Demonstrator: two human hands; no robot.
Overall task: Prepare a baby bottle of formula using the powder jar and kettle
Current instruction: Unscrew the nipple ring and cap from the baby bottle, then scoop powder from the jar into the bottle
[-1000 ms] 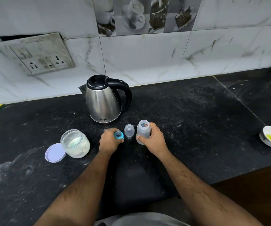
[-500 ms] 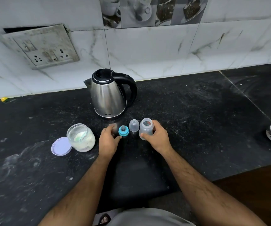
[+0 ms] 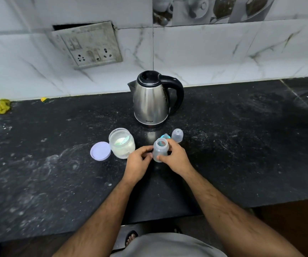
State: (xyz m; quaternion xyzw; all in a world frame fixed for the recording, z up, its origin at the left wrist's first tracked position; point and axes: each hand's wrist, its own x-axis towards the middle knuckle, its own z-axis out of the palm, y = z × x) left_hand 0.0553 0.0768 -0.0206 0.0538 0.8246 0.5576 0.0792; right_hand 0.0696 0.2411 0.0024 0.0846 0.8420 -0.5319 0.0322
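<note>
Between both hands, front of kettle [image 3: 151, 101] | baby bottle [image 3: 160, 150] open-topped, upright | right hand [image 3: 174, 158] gripped body, left hand [image 3: 138, 162] pinched its side | likely light, smooth plastic; hold mid-body | powder jar [image 3: 122, 145] just left.

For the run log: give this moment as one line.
bottle: open, upright | right hand: grips bottle | left hand: touches bottle | jar: open | kettle: untouched

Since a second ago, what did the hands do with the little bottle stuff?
The left hand let go of the blue teat ring and came over to touch the open bottle. The right hand, gripping the bottle throughout, drew it nearer the person. Kettle, powder jar, purple lid and clear cap stayed put.
</note>
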